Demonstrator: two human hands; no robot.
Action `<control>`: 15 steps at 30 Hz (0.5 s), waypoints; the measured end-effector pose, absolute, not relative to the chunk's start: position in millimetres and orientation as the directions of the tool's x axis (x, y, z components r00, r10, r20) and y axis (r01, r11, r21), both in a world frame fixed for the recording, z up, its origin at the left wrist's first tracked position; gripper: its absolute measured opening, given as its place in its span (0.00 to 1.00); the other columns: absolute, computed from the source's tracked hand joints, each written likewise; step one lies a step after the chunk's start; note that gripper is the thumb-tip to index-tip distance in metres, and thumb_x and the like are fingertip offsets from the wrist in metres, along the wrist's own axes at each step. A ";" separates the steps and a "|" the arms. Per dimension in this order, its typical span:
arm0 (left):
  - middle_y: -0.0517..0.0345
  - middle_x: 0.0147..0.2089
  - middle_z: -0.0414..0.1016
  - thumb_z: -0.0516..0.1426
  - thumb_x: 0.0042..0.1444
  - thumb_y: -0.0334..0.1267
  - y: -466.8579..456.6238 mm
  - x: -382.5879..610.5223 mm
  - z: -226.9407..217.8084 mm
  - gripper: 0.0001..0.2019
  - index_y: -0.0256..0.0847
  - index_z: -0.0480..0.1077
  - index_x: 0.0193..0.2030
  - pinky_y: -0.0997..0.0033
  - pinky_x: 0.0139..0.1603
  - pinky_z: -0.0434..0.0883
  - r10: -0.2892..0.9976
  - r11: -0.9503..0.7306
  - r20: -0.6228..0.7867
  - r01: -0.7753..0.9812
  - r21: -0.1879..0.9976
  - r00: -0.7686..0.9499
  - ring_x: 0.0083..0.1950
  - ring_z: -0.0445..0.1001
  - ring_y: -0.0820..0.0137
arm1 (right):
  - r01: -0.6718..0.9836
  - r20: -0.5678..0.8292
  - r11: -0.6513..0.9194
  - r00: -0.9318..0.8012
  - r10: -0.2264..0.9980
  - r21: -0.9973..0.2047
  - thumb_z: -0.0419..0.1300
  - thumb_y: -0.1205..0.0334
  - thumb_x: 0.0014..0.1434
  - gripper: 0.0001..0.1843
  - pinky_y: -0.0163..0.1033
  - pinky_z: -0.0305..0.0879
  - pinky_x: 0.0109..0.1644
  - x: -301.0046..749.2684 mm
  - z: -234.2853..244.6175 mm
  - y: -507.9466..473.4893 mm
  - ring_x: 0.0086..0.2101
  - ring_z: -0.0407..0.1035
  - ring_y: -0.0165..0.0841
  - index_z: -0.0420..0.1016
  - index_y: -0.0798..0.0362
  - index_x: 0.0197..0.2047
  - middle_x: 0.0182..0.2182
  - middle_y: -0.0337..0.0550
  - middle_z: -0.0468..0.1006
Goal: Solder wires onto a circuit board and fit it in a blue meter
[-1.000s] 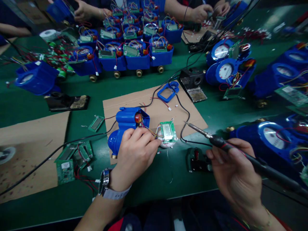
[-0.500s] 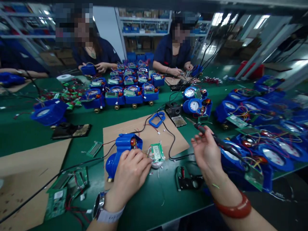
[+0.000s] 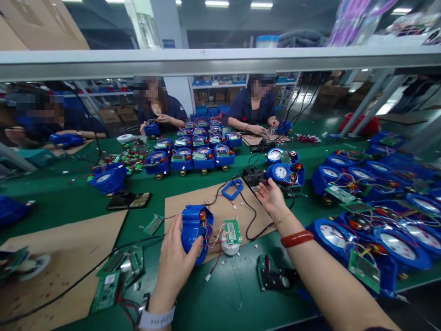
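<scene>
The blue housing [image 3: 193,219] sits at the cardboard's [image 3: 253,214] left edge, the left hand [image 3: 174,257] clasping it, apparently for steadiness. A circuit board [image 3: 233,231] rests on a white disc [image 3: 230,249], seemingly within wire reach. Apart, beside the far-right corner's black stand [image 3: 251,176], the right hand's [image 3: 273,200] grip is unclear.

Ceiling lamps [image 3: 217,4] are glowing over a dim background; wide-angle distortion is stretching the margins, and blur is softening the blue meters [image 3: 396,159] at the bench's [image 3: 206,301] far right.
</scene>
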State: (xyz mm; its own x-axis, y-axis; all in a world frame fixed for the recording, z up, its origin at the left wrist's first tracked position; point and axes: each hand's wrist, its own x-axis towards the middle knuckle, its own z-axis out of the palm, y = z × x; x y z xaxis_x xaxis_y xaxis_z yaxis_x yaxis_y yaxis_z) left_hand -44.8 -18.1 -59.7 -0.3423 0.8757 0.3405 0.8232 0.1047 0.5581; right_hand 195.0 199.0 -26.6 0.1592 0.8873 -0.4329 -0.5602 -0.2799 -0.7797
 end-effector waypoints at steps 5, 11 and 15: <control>0.40 0.66 0.61 0.53 0.59 0.51 -16.4 -46.4 -54.0 0.37 0.43 0.43 0.71 0.46 0.61 0.65 0.901 0.248 0.125 0.731 0.636 -0.415 0.64 0.64 0.50 | -0.402 -0.361 -0.351 -0.053 0.931 -0.846 0.55 0.55 0.64 0.11 0.41 0.70 0.47 192.5 -22.6 156.4 0.41 0.73 0.32 0.71 0.53 0.43 0.43 0.46 0.77; 0.47 0.62 0.68 0.54 0.56 0.51 -8.6 -67.7 -50.2 0.34 0.45 0.53 0.68 0.53 0.62 0.64 0.858 0.266 0.017 0.473 0.840 -0.513 0.62 0.67 0.54 | 0.172 -0.171 -0.113 -0.370 0.913 -0.979 0.72 0.57 0.42 0.41 0.55 0.46 0.68 233.8 -24.7 59.7 0.60 0.59 0.46 0.68 0.49 0.60 0.59 0.50 0.69; 0.45 0.61 0.69 0.59 0.51 0.52 -10.8 -84.9 -52.5 0.37 0.42 0.57 0.66 0.60 0.53 0.72 0.810 0.233 -0.171 0.040 0.972 -0.562 0.58 0.72 0.53 | 0.693 -0.262 0.265 -0.555 0.789 -0.671 0.72 0.58 0.41 0.53 0.59 0.41 0.69 281.6 -50.5 16.5 0.67 0.42 0.49 0.52 0.42 0.68 0.69 0.43 0.48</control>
